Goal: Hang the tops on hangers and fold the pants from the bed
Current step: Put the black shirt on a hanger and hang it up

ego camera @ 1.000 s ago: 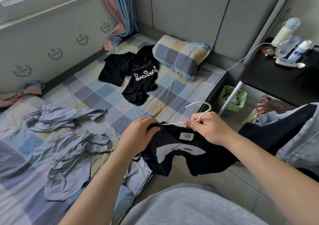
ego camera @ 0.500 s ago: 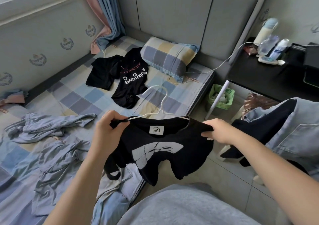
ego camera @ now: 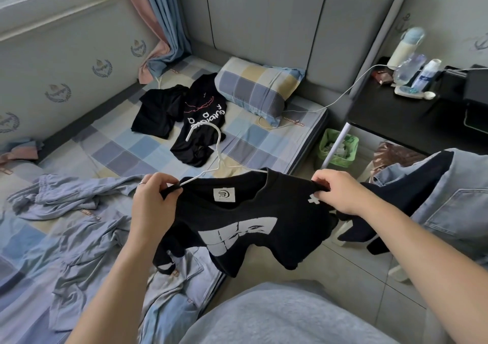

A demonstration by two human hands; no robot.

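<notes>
Both hands had moved apart from collar to shoulders, spreading the black T-shirt (ego camera: pixel 237 227) along the white wire hanger (ego camera: pixel 217 143).
Left hand (ego camera: pixel 151 201): pinched the shoulder seam and hanger arm, 9 o'clock of the collar.
Right hand (ego camera: pixel 340 193): gripped the opposite shoulder, 3 o'clock.
Location: held in the air over the edge of the bed (ego camera: pixel 126 145), 6 o'clock of two further black tops (ego camera: pixel 158 111).
Handling, as judged: light, limp knit, liable to slide off thin wire. Best taken at the shoulder seams or by the hook.
</notes>
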